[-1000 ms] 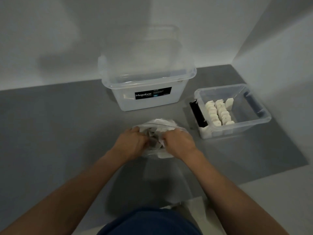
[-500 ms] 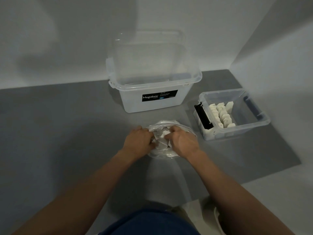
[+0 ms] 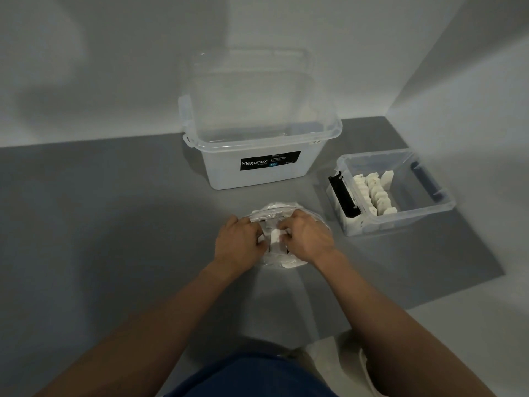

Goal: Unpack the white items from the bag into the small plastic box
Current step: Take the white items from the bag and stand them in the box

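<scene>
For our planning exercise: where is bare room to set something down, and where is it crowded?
Free: grey mat left of the large box and left hand; right half of the small box. Crowded: around the bag, right hand included.

We see a large clear Megabox tub [image 3: 257, 173] at upper centre, standing on a grey mat [image 3: 100, 210].

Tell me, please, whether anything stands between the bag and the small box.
Nothing visible does. The grey surface between the bag and the small box to its right is bare, and that box has no lid on. The big box stands farther back, off that path.
</scene>
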